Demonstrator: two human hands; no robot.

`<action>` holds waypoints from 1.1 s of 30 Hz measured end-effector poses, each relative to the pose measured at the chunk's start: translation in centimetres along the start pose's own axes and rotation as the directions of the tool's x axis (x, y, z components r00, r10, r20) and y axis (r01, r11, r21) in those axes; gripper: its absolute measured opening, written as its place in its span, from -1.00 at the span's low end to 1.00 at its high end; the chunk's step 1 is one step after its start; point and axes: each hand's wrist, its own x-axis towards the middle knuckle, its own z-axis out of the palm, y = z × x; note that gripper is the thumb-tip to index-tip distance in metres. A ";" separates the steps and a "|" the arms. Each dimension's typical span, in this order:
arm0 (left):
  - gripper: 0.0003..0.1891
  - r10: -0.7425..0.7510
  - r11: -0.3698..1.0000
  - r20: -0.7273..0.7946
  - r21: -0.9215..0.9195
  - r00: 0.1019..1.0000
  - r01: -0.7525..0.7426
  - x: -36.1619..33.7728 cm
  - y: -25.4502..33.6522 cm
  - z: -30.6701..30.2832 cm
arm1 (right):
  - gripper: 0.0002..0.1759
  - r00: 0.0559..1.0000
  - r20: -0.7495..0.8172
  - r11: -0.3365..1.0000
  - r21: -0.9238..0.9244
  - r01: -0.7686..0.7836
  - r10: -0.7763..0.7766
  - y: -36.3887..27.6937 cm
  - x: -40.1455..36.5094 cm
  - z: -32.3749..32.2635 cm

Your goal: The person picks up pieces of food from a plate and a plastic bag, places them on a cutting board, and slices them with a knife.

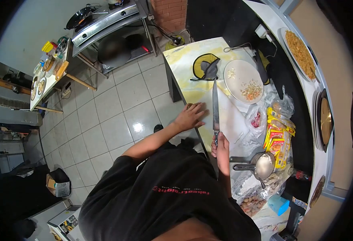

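My right hand (221, 148) is closed round the handle of a large kitchen knife (215, 106), whose long blade points away from me over the table. At the near-left edge of the marble-patterned table (180, 60) rests my left hand (190, 116), its fingers apart. Beyond the knife tip lies a round black-trimmed item (205, 67), yellow and grey. To its right, a white plate (234, 86) bears two small heaps of chopped food, one pale, one orange and whitish.
Right of the knife lie a plastic bag (256, 121), yellow-and-red packets (279, 138) and a pan (264, 165) with white contents. A blue cup (279, 205) stands nearer me. A shelf holds an oval dish (301, 54) of food. A stove (104, 24) and side table (50, 74) stand left.
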 end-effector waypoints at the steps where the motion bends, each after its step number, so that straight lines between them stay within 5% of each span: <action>1: -0.40 -0.002 1.000 -0.004 -0.005 1.000 0.002 0.2 -0.2 -0.2 | -0.54 1.000 -0.002 1.000 -0.007 0.000 0.000 -0.2 0.1 0.2; 19: -0.42 0.114 0.957 0.110 -0.280 0.987 -0.079 0.5 -3.1 -1.1 | -0.50 1.000 0.011 0.999 0.030 0.016 -0.016 -0.6 0.7 3.1; 27: -0.49 0.144 0.983 0.187 -0.139 0.972 -0.119 3.3 -3.2 -1.6 | -0.49 0.991 -0.125 0.996 0.075 0.052 -0.042 0.9 -1.3 1.1; 33: -0.57 0.159 0.951 0.142 -0.289 0.977 -0.113 6.7 -2.0 0.2 | -0.50 0.963 -0.260 0.974 0.191 0.121 -0.068 2.0 -3.3 -0.8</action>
